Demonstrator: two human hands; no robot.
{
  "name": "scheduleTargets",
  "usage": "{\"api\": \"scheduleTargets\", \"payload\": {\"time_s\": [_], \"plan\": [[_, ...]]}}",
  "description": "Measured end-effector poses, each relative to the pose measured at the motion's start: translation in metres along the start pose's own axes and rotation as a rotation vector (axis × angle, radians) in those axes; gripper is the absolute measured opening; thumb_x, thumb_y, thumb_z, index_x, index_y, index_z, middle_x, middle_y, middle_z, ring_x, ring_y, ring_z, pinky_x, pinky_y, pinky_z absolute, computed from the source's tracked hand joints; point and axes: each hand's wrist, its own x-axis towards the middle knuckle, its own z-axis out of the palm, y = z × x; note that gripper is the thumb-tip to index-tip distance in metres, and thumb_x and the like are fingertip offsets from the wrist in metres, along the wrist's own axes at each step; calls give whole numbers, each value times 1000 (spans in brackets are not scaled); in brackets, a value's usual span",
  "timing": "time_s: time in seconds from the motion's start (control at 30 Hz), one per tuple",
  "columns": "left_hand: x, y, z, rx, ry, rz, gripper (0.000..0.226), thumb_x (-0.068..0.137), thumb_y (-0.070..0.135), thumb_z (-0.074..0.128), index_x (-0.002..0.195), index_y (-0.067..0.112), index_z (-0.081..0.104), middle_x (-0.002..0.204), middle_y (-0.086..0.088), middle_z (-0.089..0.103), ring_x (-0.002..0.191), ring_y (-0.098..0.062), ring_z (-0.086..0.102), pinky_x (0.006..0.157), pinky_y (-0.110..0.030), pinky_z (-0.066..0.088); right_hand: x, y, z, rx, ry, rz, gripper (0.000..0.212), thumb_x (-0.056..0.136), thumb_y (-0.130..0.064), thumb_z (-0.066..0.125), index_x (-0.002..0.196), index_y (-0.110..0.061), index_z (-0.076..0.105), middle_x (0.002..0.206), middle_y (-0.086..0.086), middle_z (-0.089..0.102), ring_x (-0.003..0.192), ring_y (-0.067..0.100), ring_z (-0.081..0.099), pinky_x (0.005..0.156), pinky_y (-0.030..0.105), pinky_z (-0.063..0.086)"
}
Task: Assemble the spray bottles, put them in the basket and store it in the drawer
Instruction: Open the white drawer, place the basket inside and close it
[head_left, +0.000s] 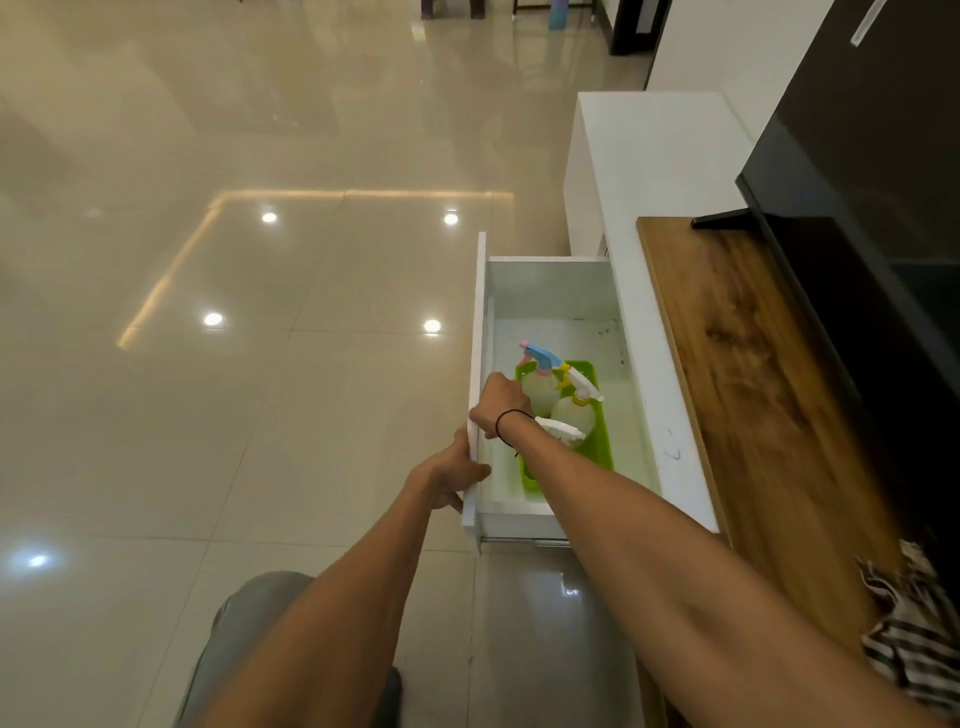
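The white drawer (550, 291) is pulled out. The green basket (597, 452) sits inside it, holding the spray bottles (571, 413). The left hand (449, 475) grips the drawer's front panel. The right hand (501, 405) is curled around the basket's left edge.

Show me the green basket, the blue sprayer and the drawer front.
green basket (602, 452), head view, right rim.
blue sprayer (543, 357), head view, trigger head.
drawer front (479, 322), head view, top edge.
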Motion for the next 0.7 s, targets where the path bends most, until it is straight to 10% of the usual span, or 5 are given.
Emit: {"api": "scheduleTargets", "payload": {"time_s": [0.33, 0.47, 0.7], "plan": [[-3, 7, 69, -148, -32, 168, 73, 103, 48, 60, 164, 42, 21, 173, -2, 26, 149, -23, 45, 106, -52, 56, -10, 58, -30, -637, 204, -331, 40, 94, -22, 64, 134, -21, 60, 143, 12, 52, 138, 33, 43, 111, 48, 39], [-2, 11, 98, -165, -80, 246, 77, 104, 58, 46, 167, 45, 3, 170, 1, 33, 150, -25, 44, 111, -55, 51, -10, 91, -41, -863, 156, -394, 36, 102, -32, 57, 136, -24, 64, 163, 11, 38, 160, 37, 14, 127, 61, 9], [3, 24, 152, -197, -60, 363, 64, 110, 56, 17, 166, 43, -10, 177, 7, 5, 162, -22, 15, 129, -56, 24, -17, 140, -60, -1090, 168, -486, 55, 104, -46, 50, 153, -21, 46, 170, 12, 27, 162, 37, 7, 126, 66, -2]]}}
